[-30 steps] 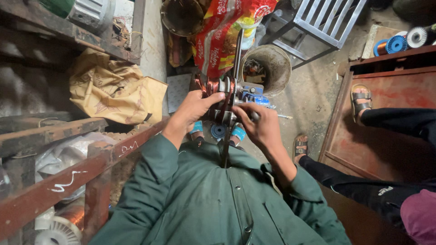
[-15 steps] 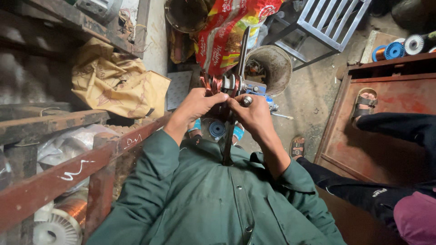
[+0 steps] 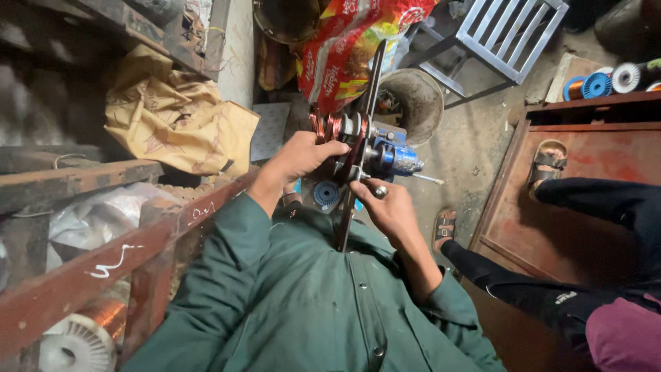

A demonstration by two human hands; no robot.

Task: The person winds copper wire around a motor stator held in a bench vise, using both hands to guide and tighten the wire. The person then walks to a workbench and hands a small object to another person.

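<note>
- Copper wire coils (image 3: 329, 125) are seen already wound on the former of a hand-cranked winding machine (image 3: 372, 155), which is taken here as the landmark.
- The left hand (image 3: 303, 157) is closed on the coil side of the machine, fingers wrapped over the windings.
- The right hand (image 3: 387, 207) is held just below the machine, fingers curled together around a small rounded knob (image 3: 380, 191), judged to be the crank handle.
- Several coil sections appear filled; whether the last one is full cannot be told.
- Judged progress: winding well under way, coils not yet taken off the former.
- Behind the machine a metal basin (image 3: 416, 103) and a red printed sack (image 3: 351, 48) are noted; to its right, a rusty red cabinet (image 3: 585, 158).
</note>
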